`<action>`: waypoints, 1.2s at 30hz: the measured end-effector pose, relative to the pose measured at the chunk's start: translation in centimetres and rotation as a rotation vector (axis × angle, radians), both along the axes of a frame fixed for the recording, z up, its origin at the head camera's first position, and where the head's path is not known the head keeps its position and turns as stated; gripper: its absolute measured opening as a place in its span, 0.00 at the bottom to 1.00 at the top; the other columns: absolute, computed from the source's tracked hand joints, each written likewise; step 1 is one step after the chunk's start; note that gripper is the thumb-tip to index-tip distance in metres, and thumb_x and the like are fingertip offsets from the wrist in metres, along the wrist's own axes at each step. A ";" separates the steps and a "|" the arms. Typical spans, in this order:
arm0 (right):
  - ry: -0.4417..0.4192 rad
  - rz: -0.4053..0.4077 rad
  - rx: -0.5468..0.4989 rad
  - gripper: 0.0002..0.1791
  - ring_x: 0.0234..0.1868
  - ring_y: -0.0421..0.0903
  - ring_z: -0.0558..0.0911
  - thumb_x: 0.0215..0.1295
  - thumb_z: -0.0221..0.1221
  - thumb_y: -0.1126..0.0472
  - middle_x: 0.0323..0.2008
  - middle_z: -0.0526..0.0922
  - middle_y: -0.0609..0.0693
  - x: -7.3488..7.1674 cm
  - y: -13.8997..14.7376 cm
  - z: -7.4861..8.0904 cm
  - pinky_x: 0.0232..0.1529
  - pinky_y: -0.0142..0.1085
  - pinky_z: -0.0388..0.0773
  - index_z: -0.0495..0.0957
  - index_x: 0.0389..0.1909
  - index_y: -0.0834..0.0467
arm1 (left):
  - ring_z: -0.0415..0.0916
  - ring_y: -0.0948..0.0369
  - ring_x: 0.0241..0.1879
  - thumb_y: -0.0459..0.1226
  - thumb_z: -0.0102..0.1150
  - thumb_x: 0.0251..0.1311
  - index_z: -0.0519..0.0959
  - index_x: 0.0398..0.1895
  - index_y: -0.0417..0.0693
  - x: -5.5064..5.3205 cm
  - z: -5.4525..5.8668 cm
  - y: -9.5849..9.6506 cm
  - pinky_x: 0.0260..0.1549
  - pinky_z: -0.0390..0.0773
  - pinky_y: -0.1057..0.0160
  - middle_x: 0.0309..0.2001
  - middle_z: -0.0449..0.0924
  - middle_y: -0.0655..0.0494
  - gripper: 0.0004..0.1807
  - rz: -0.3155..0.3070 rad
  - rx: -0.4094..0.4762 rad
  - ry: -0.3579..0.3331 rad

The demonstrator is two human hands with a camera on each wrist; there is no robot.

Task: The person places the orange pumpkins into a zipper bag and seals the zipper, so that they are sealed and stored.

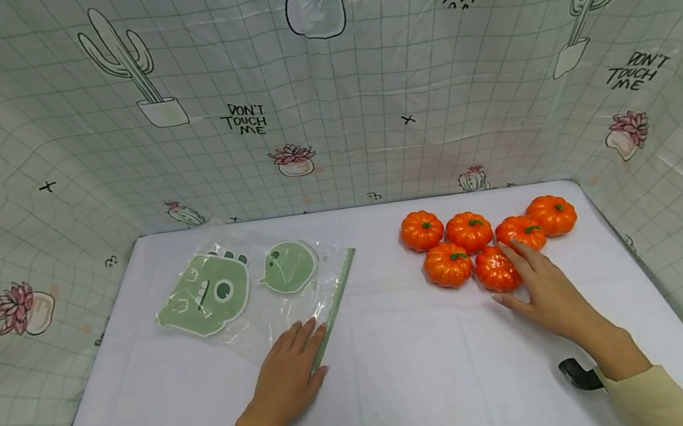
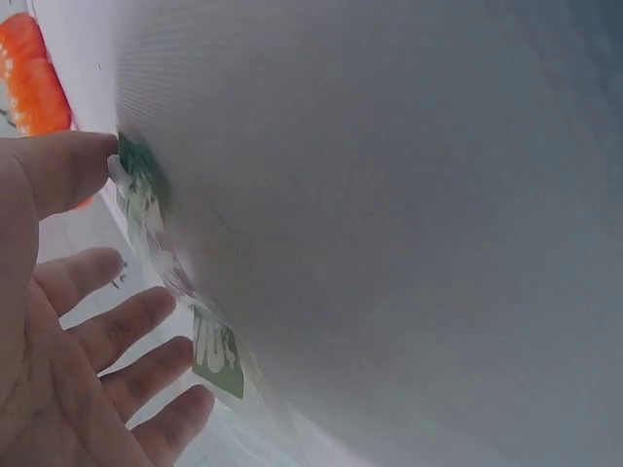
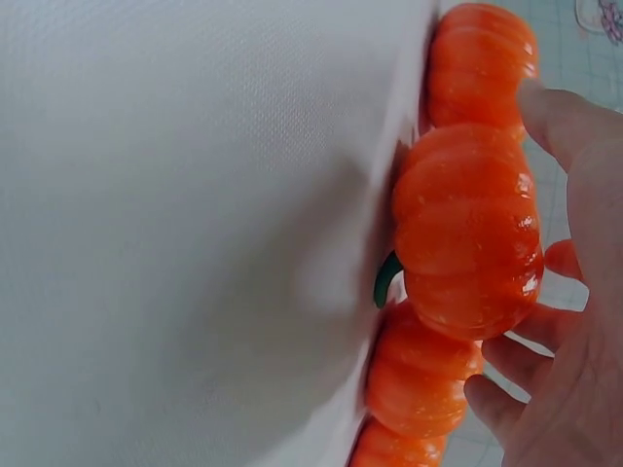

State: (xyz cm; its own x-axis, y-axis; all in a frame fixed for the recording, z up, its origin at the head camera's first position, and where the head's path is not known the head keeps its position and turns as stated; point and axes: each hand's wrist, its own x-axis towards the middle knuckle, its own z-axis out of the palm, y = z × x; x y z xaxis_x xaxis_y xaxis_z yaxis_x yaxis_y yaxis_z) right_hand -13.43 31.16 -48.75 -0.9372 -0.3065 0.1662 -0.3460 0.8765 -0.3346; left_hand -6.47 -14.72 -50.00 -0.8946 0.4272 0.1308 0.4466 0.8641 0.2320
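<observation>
While right fingers (image 1: 522, 266) span pumpkin (image 3: 467, 233), flat bag (image 1: 263, 306)

Six orange pumpkins (image 1: 498, 271) were counted on one table (image 1: 404, 392), and five green stems (image 1: 459, 255) could be seen in the head view; four of the pumpkins were caught in the right wrist view. One clear bag (image 1: 261, 317) was found, edged by one green strip (image 1: 340, 292) and marked with two green figures (image 1: 223, 297). One left hand (image 1: 291, 371) and one right hand (image 1: 542, 287) were shown, along with two sleeves (image 1: 654, 402) and two black pieces (image 1: 580, 376), one by each wrist. On one backdrop cloth (image 1: 350, 82), two tall branching cacti (image 1: 127, 61), three pink succulents (image 1: 292, 162), three ribbed cacti (image 1: 473, 179) and one large potted plant (image 1: 314, 8) could be made out.
</observation>
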 end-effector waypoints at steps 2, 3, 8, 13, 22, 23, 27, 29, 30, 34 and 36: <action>-0.007 -0.001 0.005 0.53 0.69 0.77 0.65 0.58 0.77 0.53 0.73 0.60 0.75 0.0 0.0 0.0 0.64 0.75 0.65 0.59 0.79 0.66 | 0.72 0.40 0.69 0.39 0.72 0.63 0.75 0.71 0.39 0.1 0.0 0.0 0.70 0.71 0.44 0.69 0.75 0.38 0.34 -0.002 -0.003 0.001; -0.011 -0.002 0.007 0.53 0.69 0.77 0.65 0.58 0.77 0.53 0.73 0.60 0.75 0.0 -0.1 -0.1 0.64 0.75 0.66 0.60 0.79 0.66 | 0.72 0.40 0.69 0.38 0.72 0.63 0.75 0.71 0.39 0.1 0.0 0.0 0.70 0.71 0.45 0.69 0.75 0.38 0.33 -0.001 -0.001 0.001; -0.019 -0.001 0.010 0.51 0.69 0.77 0.65 0.58 0.77 0.55 0.73 0.60 0.75 -0.1 -0.1 -0.2 0.64 0.74 0.66 0.61 0.77 0.68 | 0.76 0.42 0.66 0.35 0.74 0.60 0.78 0.67 0.39 0.1 -0.2 0.0 0.66 0.74 0.46 0.66 0.78 0.39 0.31 -0.006 0.020 0.057; -0.009 0.004 0.005 0.50 0.68 0.77 0.65 0.58 0.76 0.55 0.72 0.60 0.75 -0.1 -0.1 -0.2 0.64 0.74 0.67 0.62 0.76 0.68 | 0.79 0.43 0.63 0.32 0.75 0.57 0.80 0.63 0.40 0.0 -0.4 0.0 0.62 0.78 0.46 0.62 0.81 0.41 0.29 0.000 0.048 0.108; -0.020 0.003 0.002 0.50 0.69 0.77 0.65 0.58 0.76 0.57 0.72 0.60 0.75 -0.1 -0.1 -0.3 0.64 0.74 0.67 0.62 0.77 0.68 | 0.82 0.44 0.59 0.26 0.69 0.56 0.83 0.60 0.39 -0.2 -0.2 0.2 0.53 0.84 0.46 0.58 0.84 0.44 0.25 0.037 0.115 0.083; -0.025 0.002 0.001 0.50 0.69 0.77 0.65 0.58 0.76 0.57 0.73 0.60 0.75 -0.1 -0.1 -0.2 0.64 0.74 0.67 0.61 0.77 0.68 | 0.82 0.45 0.58 0.25 0.68 0.56 0.83 0.59 0.39 -0.3 -0.2 0.2 0.52 0.84 0.46 0.57 0.84 0.44 0.24 0.038 0.124 0.083; -0.030 0.000 0.002 0.50 0.69 0.77 0.65 0.59 0.76 0.57 0.73 0.60 0.75 0.0 -0.2 -0.1 0.64 0.74 0.67 0.61 0.77 0.68 | 0.83 0.45 0.57 0.24 0.66 0.56 0.84 0.57 0.39 -0.2 -0.1 0.2 0.51 0.85 0.47 0.55 0.85 0.45 0.23 0.043 0.168 0.091; -0.031 0.000 0.002 0.50 0.69 0.77 0.65 0.59 0.76 0.57 0.72 0.60 0.75 0.0 -0.2 -0.1 0.64 0.74 0.67 0.62 0.77 0.68 | 0.83 0.46 0.57 0.24 0.66 0.56 0.84 0.57 0.39 -0.2 -0.1 0.2 0.50 0.86 0.47 0.55 0.86 0.45 0.23 0.049 0.191 0.095; -0.029 0.000 0.002 0.50 0.69 0.77 0.65 0.59 0.76 0.57 0.72 0.60 0.76 0.0 -0.2 -0.1 0.64 0.74 0.67 0.62 0.77 0.68 | 0.84 0.47 0.57 0.23 0.65 0.56 0.84 0.56 0.39 -0.2 -0.1 0.2 0.49 0.86 0.47 0.55 0.86 0.46 0.23 0.053 0.204 0.094; -0.017 0.004 0.003 0.50 0.68 0.77 0.66 0.58 0.77 0.57 0.72 0.60 0.75 0.0 -0.3 0.0 0.64 0.73 0.67 0.62 0.76 0.68 | 0.84 0.48 0.56 0.23 0.64 0.57 0.84 0.56 0.41 -0.1 0.0 0.2 0.46 0.86 0.46 0.55 0.86 0.47 0.21 0.075 0.236 0.067; -0.012 0.004 0.004 0.50 0.68 0.76 0.66 0.58 0.77 0.58 0.72 0.61 0.75 0.0 -0.3 0.0 0.64 0.73 0.68 0.62 0.76 0.68 | 0.84 0.48 0.56 0.23 0.63 0.58 0.84 0.55 0.41 -0.1 0.1 0.2 0.45 0.86 0.45 0.55 0.86 0.47 0.21 0.089 0.247 0.047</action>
State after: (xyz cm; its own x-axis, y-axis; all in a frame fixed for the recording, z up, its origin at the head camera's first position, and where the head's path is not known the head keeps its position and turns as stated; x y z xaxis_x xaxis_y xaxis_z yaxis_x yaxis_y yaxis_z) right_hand -13.38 30.85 -48.78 -0.9379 -0.3111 0.1534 -0.3456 0.8765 -0.3351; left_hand -6.61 -14.48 -49.86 -0.9178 0.2974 0.2633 0.3866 0.8204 0.4213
